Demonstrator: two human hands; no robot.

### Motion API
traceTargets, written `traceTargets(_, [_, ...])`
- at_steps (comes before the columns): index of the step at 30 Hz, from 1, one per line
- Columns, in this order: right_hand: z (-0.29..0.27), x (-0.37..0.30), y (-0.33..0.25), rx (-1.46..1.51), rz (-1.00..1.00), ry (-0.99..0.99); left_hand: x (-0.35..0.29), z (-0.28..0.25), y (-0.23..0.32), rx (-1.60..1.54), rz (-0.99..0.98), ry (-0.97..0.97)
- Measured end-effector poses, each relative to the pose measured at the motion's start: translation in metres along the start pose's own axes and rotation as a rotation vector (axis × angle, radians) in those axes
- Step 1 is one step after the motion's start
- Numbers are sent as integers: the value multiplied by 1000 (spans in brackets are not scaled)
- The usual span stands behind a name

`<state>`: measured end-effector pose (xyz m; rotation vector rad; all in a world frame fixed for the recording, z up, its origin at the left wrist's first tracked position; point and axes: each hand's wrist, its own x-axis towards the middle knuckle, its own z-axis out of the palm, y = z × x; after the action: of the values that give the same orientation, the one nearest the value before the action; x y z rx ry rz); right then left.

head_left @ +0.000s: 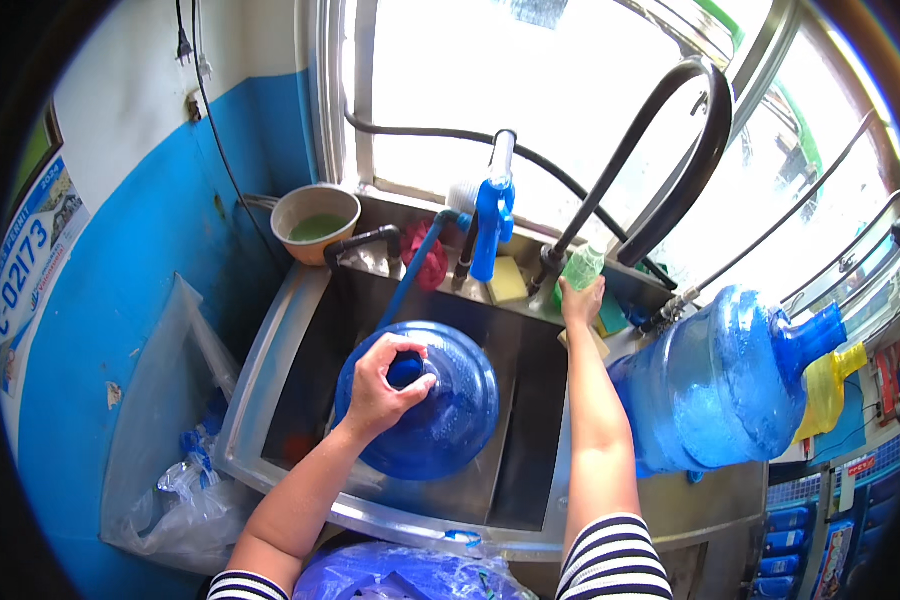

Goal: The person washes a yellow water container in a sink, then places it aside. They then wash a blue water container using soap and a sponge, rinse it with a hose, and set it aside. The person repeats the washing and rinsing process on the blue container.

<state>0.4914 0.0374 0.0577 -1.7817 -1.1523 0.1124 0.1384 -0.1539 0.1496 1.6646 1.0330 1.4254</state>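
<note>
A large round blue water jug point(450, 420) stands upright in the metal sink point(530, 440). My left hand point(380, 385) curls its fingers around the jug's neck at the top. Reaching to the sink's back ledge, my right hand point(582, 298) is closed on a small clear-green plastic bottle point(584, 264). Close to that hand lie a yellow sponge point(507, 281) and a green scouring pad point(611, 316). On the right, a second blue water jug point(710, 385) lies on its side with its neck pointing right.
A bowl with green liquid point(318, 226) sits at the back left corner. A blue-handled faucet point(492, 225) and a looping black hose point(660, 130) rise behind the sink. Clear plastic bags point(185, 490) hang at the left. A yellow jug point(825, 400) is farther right.
</note>
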Motion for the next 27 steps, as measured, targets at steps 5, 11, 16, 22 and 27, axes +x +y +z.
traceTargets(5, [-79,-59,-74,-363,-924,-47,5,-3,-17,92,-41,192])
traceTargets(11, [-139,-107,-166,-648,-1422,-126,50,5,-50,-88,20,-86])
traceTargets(16, [-152,-132,-174,-660,-1379,-188,66,23,-25,197,-139,48])
traceTargets(22, [-163,-154,-171,-635,-1208,-180,65,27,-28,589,-61,-3])
traceTargets(27, [-172,-168,-170,-569,-1085,-216,73,24,-53,-273,-196,-120])
